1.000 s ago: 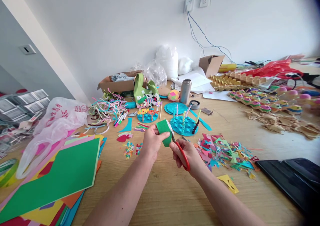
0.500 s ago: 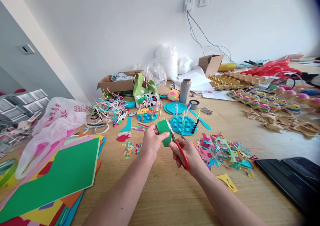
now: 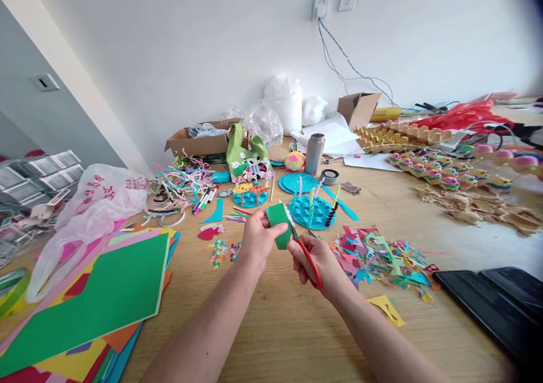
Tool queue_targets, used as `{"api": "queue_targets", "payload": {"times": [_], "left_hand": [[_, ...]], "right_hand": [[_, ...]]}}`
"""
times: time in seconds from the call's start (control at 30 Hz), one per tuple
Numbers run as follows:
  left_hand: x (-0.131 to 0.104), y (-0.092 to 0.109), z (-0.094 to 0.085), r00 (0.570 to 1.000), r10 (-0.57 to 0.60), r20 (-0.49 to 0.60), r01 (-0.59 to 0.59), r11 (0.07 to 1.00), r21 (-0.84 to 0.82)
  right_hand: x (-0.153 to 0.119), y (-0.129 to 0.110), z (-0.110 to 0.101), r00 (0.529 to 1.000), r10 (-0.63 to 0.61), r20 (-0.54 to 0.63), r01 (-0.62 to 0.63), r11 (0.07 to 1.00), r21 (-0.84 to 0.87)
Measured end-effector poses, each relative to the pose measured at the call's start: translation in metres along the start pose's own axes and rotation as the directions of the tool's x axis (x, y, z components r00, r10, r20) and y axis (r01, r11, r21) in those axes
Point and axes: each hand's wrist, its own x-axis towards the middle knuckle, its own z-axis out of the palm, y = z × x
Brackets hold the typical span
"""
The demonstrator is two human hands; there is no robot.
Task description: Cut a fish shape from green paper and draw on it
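Scissors [image 3: 311, 267] at the edge of small green paper [image 3: 278, 224]

Left hand [image 3: 258, 244] closed on the small green paper, thumb flat on its face, fingers curled behind. Right hand [image 3: 316, 258] wrapped around the red handles of the scissors; blades point up and away, meeting the paper's right-hand edge. Blade gap too small to read. Both hands held over the wooden table [image 3: 271, 338], near its middle.

Just beyond the hands — blue cupped disc [image 3: 303, 213] with fuzzy stems standing in it, purple, green and dark. Flat blue discs [image 3: 297, 183] behind it, then metal flask [image 3: 314, 154], upright, with black tape roll [image 3: 330, 176] beside its base. Smaller blue disc [image 3: 250, 200] to the left bears orange and yellow fish shapes.

Right side: heap of paper scraps [image 3: 382, 258], many colours, mixed; yellow scrap [image 3: 387, 310] lying nearer the camera. Black devices [image 3: 479, 309] at the right edge, side by side. Painted egg-carton pieces [image 3: 449, 171] in rows farther back.

Left side: stack of coloured sheets [image 3: 102, 298], large green one on top, white plastic bag [image 3: 93, 196] behind and partly over it. Pipe cleaners [image 3: 182, 182] tangled in a pile — markers [image 3: 205, 199] lying close by. Red paper shape [image 3: 207, 233] and tiny confetti bits [image 3: 218, 253] near the left hand.
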Motion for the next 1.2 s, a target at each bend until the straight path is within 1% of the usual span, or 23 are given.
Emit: {"api": "queue_targets", "payload": {"times": [0.13,0.33,0.6,0.9,1.2], "left_hand": [[-0.0001,0.0003,0.0,1.0,0.01,0.004,-0.01,1.0,0.012],[0.0006,0.0,-0.0006,1.0,0.014,0.014,-0.015,1.0,0.015],[-0.0002,-0.0001,-0.0007,1.0,0.011,-0.003,-0.011,1.0,0.008],[-0.0017,0.0024,0.0008,0.999,0.032,-0.004,-0.032,0.999,0.02],[-0.0012,0.0022,0.0002,1.0,0.009,0.008,-0.01,1.0,0.012]], "right_hand": [[0.0003,0.0001,-0.0004,1.0,-0.014,0.009,0.014,1.0,0.009],[0.0001,-0.0005,0.0002,1.0,-0.003,0.0,0.003,1.0,0.009],[0.0002,0.0002,0.0,1.0,-0.006,0.007,0.006,1.0,0.006],[-0.0003,-0.0016,-0.0007,1.0,0.008,0.008,-0.008,1.0,0.01],[-0.001,-0.004,-0.0002,1.0,-0.004,0.001,0.004,1.0,-0.012]]}}
